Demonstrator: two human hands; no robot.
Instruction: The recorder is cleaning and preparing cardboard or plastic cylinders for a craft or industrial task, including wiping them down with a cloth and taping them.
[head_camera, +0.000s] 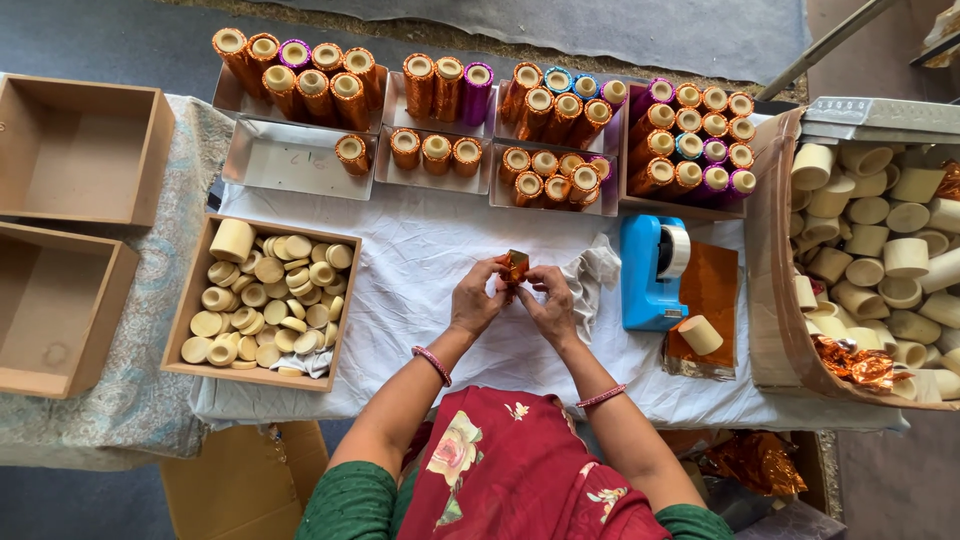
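Observation:
A small cylinder half wrapped in shiny orange foil (515, 266) is pinched between both my hands above the white cloth (420, 260). My left hand (476, 298) grips it from the left, fingers curled around its lower side. My right hand (549, 304) holds it from the right, thumb and fingertips pressing on the foil. A crumpled white cloth piece (596, 268) lies just right of my hands.
A blue tape dispenser (652, 272) and orange foil sheets (712, 300) with a plain cylinder lie to the right. A wooden box of cream discs (266, 298) sits left. Metal trays of foil-wrapped cylinders (545, 130) line the far edge. A cardboard box of plain cylinders (880, 260) stands at right; two empty wooden boxes (75, 150) at left.

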